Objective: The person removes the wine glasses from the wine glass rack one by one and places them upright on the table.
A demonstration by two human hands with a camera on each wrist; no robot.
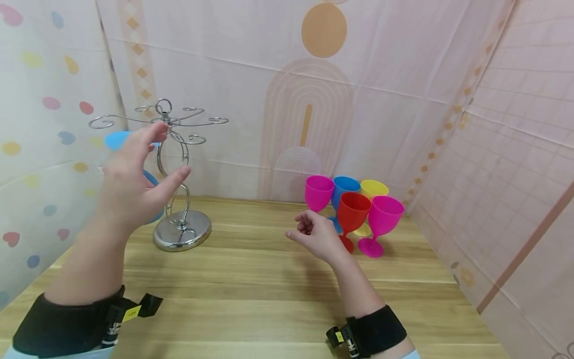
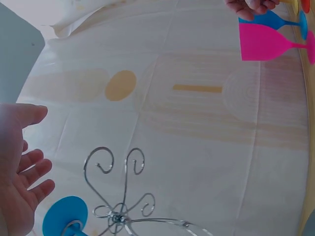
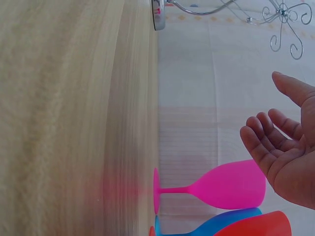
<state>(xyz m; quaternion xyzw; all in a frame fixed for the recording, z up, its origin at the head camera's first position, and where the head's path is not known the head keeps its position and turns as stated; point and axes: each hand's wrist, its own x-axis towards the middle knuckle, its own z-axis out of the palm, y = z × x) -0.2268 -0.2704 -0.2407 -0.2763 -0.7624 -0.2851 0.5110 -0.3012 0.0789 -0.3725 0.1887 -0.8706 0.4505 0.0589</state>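
Note:
A metal wire rack (image 1: 182,234) with curled arms stands on a round base at the left. From one of its arms a blue goblet (image 2: 65,215) hangs upside down, foot uppermost, partly hidden behind my left hand (image 1: 139,174) in the head view. That hand is raised beside the rack, thumb and fingers spread, holding nothing. My right hand (image 1: 316,234) is at the near left of a group of plastic goblets, its fingers loosely bent and nothing in them. Closest to it are a pink goblet (image 3: 229,186) and a red goblet (image 1: 353,213), both upright.
Behind the red goblet are a blue goblet (image 1: 346,185) and a yellow goblet (image 1: 374,187), with a second pink goblet (image 1: 385,215) at the right. The wooden table (image 1: 251,284) meets patterned cloth (image 1: 224,75) at the back and sides.

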